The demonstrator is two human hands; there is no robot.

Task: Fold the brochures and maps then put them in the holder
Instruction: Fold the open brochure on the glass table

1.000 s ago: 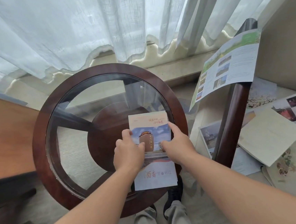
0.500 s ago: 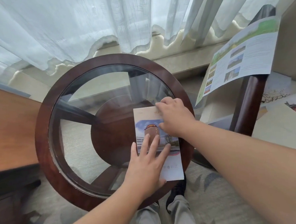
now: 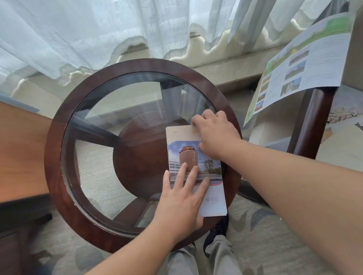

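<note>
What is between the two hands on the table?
The folded brochure: its brown jar picture shows between the left hand and the right hand, both touching it, in the head view.

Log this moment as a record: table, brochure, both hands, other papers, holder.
table: round, wood rim, glass top
brochure: folded, lying on table's near right side
left hand: flat, fingers straight, pressing brochure's near half
right hand: fingers curled on brochure's far right edge; grip unclear
leaflet: unfolded, draped over wooden post at right
holder: not in view
</note>
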